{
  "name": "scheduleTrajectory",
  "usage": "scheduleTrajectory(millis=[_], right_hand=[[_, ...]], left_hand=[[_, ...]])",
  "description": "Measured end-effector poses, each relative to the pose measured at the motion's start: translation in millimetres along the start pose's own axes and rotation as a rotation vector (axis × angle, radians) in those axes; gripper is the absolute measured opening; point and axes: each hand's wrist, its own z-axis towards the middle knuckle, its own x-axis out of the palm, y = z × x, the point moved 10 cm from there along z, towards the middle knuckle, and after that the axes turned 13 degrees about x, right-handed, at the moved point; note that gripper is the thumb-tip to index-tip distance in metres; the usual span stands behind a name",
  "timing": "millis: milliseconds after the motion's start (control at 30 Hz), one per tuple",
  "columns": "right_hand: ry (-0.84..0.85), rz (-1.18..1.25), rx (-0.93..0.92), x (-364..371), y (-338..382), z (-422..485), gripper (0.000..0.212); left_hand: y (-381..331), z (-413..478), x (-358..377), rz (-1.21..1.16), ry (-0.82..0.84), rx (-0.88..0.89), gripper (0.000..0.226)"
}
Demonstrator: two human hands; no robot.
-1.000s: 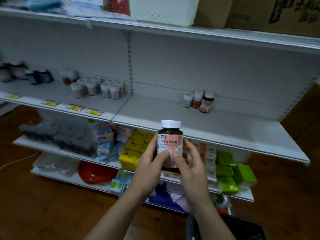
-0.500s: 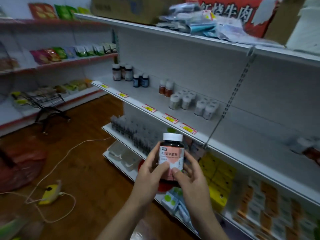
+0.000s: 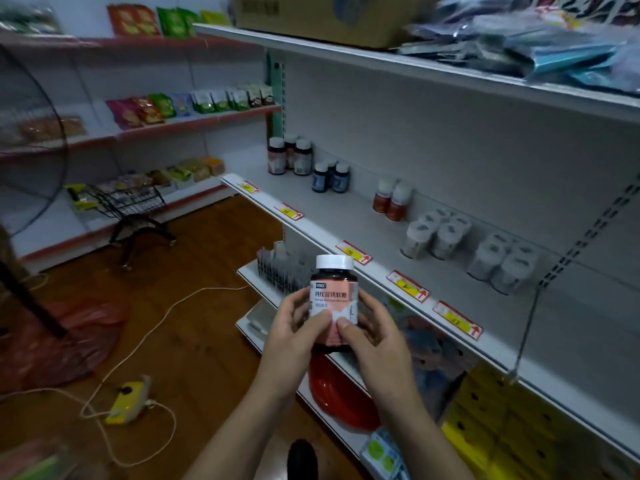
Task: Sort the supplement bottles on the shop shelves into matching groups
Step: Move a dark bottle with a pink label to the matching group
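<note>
Dimly lit shop interior, blurred at the edges. Underfoot, a brown wooden floor (image 3: 207,358). On the right, white metal shelving (image 3: 363,233) with a pale back panel (image 3: 450,150), a slotted upright (image 3: 585,240) and yellow-and-red price tags (image 3: 353,252) along the front edge. Up top, a cardboard box (image 3: 311,15) beside a heap of foil packets (image 3: 536,46). Lower down, a red bowl (image 3: 343,400) and yellow boxes (image 3: 485,420). Against the far wall, red-edged shelves (image 3: 207,121) stocked with bright snack bags (image 3: 152,109); in front, a black wire trolley (image 3: 135,202). At far left, a fan grille (image 3: 34,150). On the floor, a red plastic bag (image 3: 69,334) and a yellow power strip (image 3: 128,398) on a white cable (image 3: 169,308).
</note>
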Motion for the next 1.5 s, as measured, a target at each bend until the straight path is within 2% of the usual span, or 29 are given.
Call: scheduleTrajectory(millis=[167, 300, 533, 733, 933, 1133, 1200, 1300, 1500], right_hand=[[0.082, 0.051, 0.054, 36.6, 2.6, 97.3, 0.039], [0.130, 0.059, 0.099, 61.4, 10.9, 169.8, 0.046], [0.110, -0.038, 0.062, 92.0, 21.5, 267.5, 0.041], [0.072, -0.123, 0.071, 123.3, 21.8, 353.2, 0.055], [-0.117, -0.205, 0.051, 160.1, 46.9, 450.5, 0.044], [-0.314, -0.227, 0.075, 192.5, 60.9, 532.3, 0.044], [-0.406, -0.210, 0.090, 191.5, 57.4, 550.9, 0.046], [-0.508, -0.203, 0.113, 191.2, 53.1, 571.2, 0.046], [-0.632, -0.266, 0.069, 191.2, 66.5, 595.3, 0.061]], left_hand=[[13.1, 91.5, -33.9, 0.111, -0.087, -0.029, 0.029], [11.1, 163.5, -50.4, 0.218, -0.075, -0.021, 0.027], [24.2, 250.6, -80.1, 0.297, -0.109, -0.009, 0.034], [35.3, 329.5, -109.4, 0.249, -0.091, -0.016, 0.032], [55.1, 450.1, -152.2, 0.315, -0.046, -0.022, 0.017], [72.5, 555.0, -168.2, 0.476, 0.141, -0.004, 0.028], [79.4, 576.1, -167.8, 0.477, 0.216, -0.003, 0.030], [82.9, 596.5, -164.4, 0.390, 0.317, -0.018, 0.011], [100.9, 619.3, -168.0, 0.313, 0.386, -0.095, 0.020]])
